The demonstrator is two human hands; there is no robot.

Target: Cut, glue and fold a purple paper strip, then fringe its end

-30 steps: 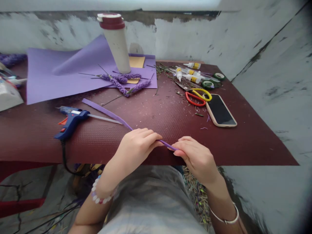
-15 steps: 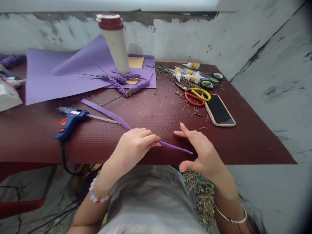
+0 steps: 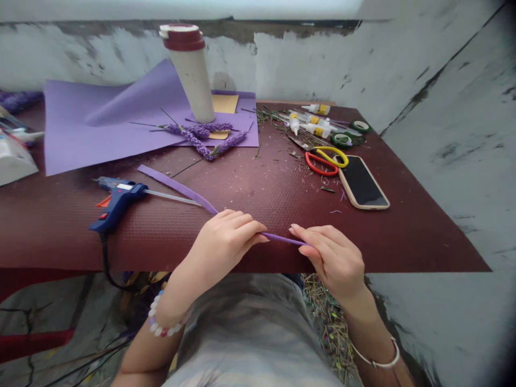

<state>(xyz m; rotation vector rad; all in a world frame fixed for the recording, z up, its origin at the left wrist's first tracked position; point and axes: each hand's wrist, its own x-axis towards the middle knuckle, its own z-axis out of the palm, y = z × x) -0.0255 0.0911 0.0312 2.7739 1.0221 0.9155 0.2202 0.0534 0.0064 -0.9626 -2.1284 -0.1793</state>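
A long purple strip, flat and wide at its far left end, runs under my left hand and comes out narrow on the right. The fingers of my left hand are closed on its middle. My right hand pinches the narrow right end between thumb and fingers. Between the two hands a short thin stretch of the strip is in view, just above the table's near edge. The part inside my left hand is hidden. Left of the hands lies a blue glue gun with a clear glue stick in its back.
A white cup with a dark red lid stands on purple sheets, beside purple flower sprigs. Scissors, a phone, small bottles and green tape rolls lie at the right. Stem scraps are scattered there.
My right hand, spread open before, has moved in and closed on the strip's narrow right end. My left hand keeps its hold almost unmoved.
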